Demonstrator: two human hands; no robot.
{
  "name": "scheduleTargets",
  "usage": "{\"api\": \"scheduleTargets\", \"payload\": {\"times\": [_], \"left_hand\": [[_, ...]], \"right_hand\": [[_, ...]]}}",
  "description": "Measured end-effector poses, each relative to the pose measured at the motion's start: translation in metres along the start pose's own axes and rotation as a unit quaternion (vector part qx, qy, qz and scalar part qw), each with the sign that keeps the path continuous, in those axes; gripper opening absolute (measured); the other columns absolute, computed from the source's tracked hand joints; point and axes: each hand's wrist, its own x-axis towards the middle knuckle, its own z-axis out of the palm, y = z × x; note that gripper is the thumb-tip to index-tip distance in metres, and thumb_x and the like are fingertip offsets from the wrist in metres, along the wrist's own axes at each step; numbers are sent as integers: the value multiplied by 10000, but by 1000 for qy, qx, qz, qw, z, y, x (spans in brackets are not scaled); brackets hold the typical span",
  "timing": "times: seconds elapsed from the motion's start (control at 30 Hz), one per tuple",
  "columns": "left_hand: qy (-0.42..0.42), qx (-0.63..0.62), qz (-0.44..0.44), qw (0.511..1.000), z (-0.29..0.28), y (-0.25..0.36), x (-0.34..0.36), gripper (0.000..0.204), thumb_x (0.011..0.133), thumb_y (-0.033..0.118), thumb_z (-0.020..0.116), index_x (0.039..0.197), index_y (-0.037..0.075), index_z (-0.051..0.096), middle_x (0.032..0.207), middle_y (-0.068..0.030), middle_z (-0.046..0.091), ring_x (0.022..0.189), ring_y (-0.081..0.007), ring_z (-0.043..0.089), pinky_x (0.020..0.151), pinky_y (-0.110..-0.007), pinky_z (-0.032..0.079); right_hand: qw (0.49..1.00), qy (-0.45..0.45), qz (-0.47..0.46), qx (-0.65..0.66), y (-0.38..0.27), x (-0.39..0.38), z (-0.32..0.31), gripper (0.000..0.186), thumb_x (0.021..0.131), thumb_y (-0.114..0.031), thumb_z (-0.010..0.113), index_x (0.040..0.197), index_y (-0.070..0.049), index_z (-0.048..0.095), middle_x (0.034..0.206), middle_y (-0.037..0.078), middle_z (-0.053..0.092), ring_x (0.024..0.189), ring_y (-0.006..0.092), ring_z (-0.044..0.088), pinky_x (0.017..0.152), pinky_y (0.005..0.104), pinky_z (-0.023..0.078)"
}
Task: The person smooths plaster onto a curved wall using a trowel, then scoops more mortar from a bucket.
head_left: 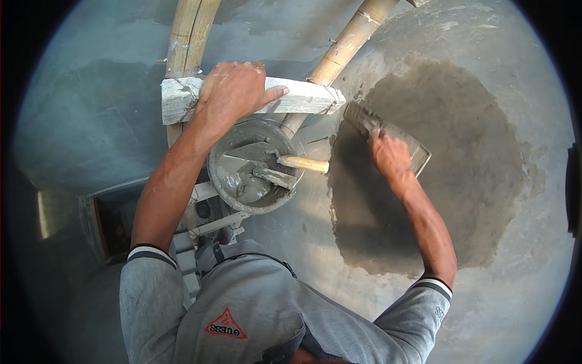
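My left hand (233, 91) is closed over the top of a whitish wooden crossbar (309, 97), thumb lying along it. To the right, my right hand (391, 155) grips a rectangular plastering float (412, 142), its plate against the wall at the left part of a dark wet plaster patch (448, 145). Between my arms hangs a bucket (221, 185) with grey wet mortar (239, 182) inside. A trowel with a pale wooden handle (306, 163) rests in it, the handle sticking out over the right rim.
Two bamboo poles (348, 42) (189, 36) run up from the crossbar. Below the bucket, light-coloured ladder rungs (212, 225) lead down. At lower left a framed opening (118, 218) shows. Grey plastered wall (91, 121) surrounds everything.
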Motion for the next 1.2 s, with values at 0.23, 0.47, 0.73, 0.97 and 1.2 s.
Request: {"api": "scheduleTargets", "payload": {"times": [0.23,0.47,0.73,0.97,1.2], "left_hand": [[-22,-5,-9,1000,-1,1,2,677,891,604,449,841,-36,662,621,-155,642,605,-276,666,597,-392,532],[-16,-23,-23,999,-2,-1,-3,657,871,598,484,795,-29,665,650,-172,651,640,-311,670,622,-410,529],[5,-21,-10,1000,2,-2,-1,656,868,604,481,777,-20,664,633,-172,643,631,-311,669,608,-409,526],[-25,-18,-25,999,2,-3,-3,657,870,601,480,782,-22,668,626,-174,640,625,-308,669,594,-404,528],[-3,-25,-9,1000,-2,1,2,666,874,605,471,800,-26,673,628,-172,641,631,-304,670,604,-402,529]], "right_hand": [[996,37,-55,62,27,8,21,193,879,-159,493,877,6,593,805,229,634,708,423,635,654,496,515],[971,-91,-1,221,-14,-34,-67,254,831,-155,577,987,32,649,882,249,660,846,364,654,806,433,499],[889,-160,-198,379,-138,13,-19,248,881,-211,550,961,5,641,850,265,630,847,441,588,768,484,458],[911,-116,-292,267,-195,29,19,195,772,-105,562,810,55,666,835,240,665,847,367,658,781,438,521],[885,-147,-317,308,-167,50,13,264,856,-198,560,785,40,647,755,263,624,803,424,612,741,471,486]]}}
